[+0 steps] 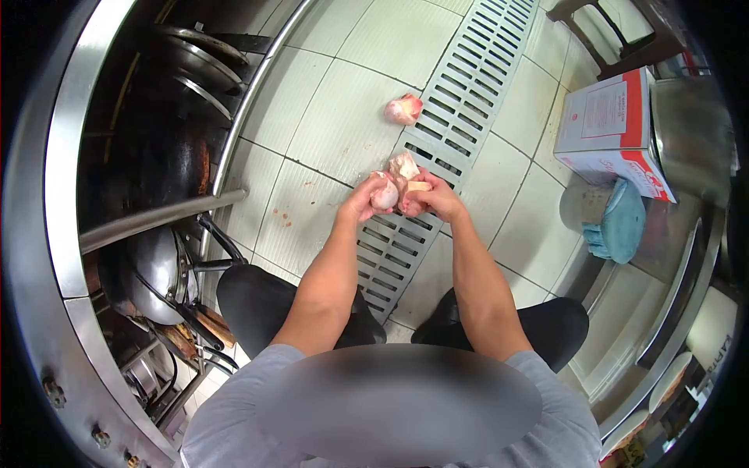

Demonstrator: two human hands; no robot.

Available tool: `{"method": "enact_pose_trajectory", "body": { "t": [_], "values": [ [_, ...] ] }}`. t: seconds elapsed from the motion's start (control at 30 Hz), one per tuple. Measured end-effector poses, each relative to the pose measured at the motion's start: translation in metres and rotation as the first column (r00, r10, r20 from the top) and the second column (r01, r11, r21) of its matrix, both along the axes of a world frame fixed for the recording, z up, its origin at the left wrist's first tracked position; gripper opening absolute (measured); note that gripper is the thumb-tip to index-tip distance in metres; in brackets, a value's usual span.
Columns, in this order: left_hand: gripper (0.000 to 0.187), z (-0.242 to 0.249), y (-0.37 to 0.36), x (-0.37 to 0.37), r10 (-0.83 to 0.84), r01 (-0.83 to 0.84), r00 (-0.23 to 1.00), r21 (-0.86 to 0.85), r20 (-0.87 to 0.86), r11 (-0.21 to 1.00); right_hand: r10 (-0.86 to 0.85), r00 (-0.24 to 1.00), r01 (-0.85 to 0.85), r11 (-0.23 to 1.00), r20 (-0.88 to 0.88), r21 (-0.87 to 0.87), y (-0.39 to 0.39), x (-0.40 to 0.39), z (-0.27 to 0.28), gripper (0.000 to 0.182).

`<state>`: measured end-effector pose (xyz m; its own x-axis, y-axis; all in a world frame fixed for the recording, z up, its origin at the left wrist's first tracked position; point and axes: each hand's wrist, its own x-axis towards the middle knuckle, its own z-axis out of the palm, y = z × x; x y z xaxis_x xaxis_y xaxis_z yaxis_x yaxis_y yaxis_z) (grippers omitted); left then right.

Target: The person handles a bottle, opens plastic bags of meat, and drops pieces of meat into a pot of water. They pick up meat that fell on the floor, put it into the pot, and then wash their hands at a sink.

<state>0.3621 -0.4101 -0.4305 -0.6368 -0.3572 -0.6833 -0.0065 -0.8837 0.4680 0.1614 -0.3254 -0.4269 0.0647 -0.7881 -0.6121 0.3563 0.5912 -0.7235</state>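
My left hand (361, 200) is closed around the left side of a raw meat bone (383, 195) with a round pinkish-white knob. My right hand (441, 197) grips the right side of the cluster, its thumb and fingers on a pale, cut-looking part. A whitish end (403, 165) sticks up between the hands, away from me. Both hands are close together over the floor drain grate (400, 248). Farther ahead, a second raw bone piece (403, 110), pink and red, lies on the tiles at the grate's left edge.
Reddish scraps (285, 214) dot the tiles at left. Pans (195, 62) and a wok (158, 273) sit on the metal rack along the left. A red-and-white carton (605, 117), a blue cloth (620, 222) over a clear container and a brown stool (608, 35) stand at right.
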Motion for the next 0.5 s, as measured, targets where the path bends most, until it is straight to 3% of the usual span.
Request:
{"method": "enact_pose_trajectory", "body": {
  "t": [0.07,0.13,0.27,0.37,0.43,0.47,0.5],
  "values": [
    [0.030,0.005,-0.001,0.001,-0.044,0.044,0.999,-0.003,-0.014,0.999,0.002,1.000,-0.003,0.999,0.023,0.035,0.003,-0.005,0.005,0.027],
    [0.029,0.013,0.000,-0.002,-0.085,0.085,0.996,-0.013,-0.007,0.996,-0.088,0.996,0.087,0.994,-0.016,-0.060,0.012,-0.007,0.015,0.022],
    [0.028,0.049,-0.006,-0.015,-0.060,0.061,0.998,-0.063,0.024,0.996,-0.112,0.994,0.110,0.987,-0.006,-0.119,0.002,-0.015,0.053,0.023],
    [0.027,0.106,-0.006,-0.020,-0.045,0.045,0.999,-0.111,-0.006,0.993,-0.100,0.994,0.089,0.971,-0.036,-0.224,0.005,-0.019,0.100,0.023],
    [0.025,0.162,0.000,-0.019,-0.059,0.053,0.998,-0.144,-0.038,0.988,-0.180,0.974,0.119,0.924,-0.138,-0.363,0.013,-0.020,0.149,0.027],
    [0.047,0.168,0.003,-0.014,-0.100,0.074,0.984,-0.170,-0.150,0.983,-0.150,0.978,0.089,0.928,-0.144,-0.361,0.017,-0.019,0.188,0.030],
    [0.050,0.215,0.014,-0.016,-0.006,0.000,0.999,-0.112,-0.053,0.994,-0.110,0.983,0.046,0.924,-0.149,-0.379,0.020,-0.020,0.231,0.032]
  ]
}}
